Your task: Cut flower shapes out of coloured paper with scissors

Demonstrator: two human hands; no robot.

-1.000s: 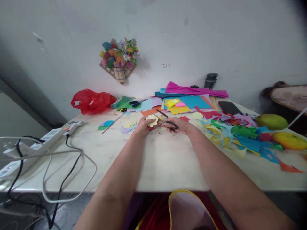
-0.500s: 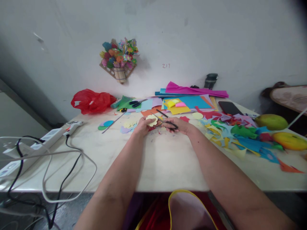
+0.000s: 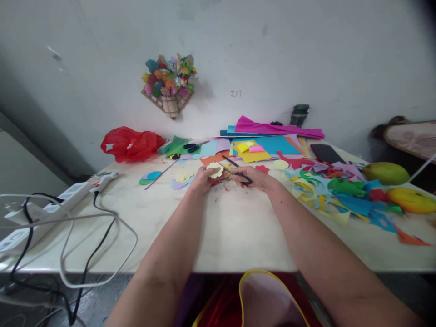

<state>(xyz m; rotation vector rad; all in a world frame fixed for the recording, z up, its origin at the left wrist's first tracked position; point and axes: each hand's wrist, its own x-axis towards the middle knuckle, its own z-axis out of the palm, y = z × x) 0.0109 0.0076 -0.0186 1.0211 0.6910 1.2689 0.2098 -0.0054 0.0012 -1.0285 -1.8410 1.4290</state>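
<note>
Plainly, left hand [image 3: 203, 178]: I pinch the flower [image 3: 215, 166] beside the scissors [image 3: 248, 178], seemingly steadying it.
Right hand [image 3: 257, 177]: gripping them, likely for control.

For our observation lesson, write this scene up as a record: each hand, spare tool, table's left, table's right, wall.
Left hand: holding pale yellow scalloped paper
Right hand: holding black-handled scissors
Spare tool: second scissors, among paper sheets
Table's left: red plastic bag, white power strip
Table's right: coloured scraps, two fruits
Wall: paper-flower arrangement
</note>
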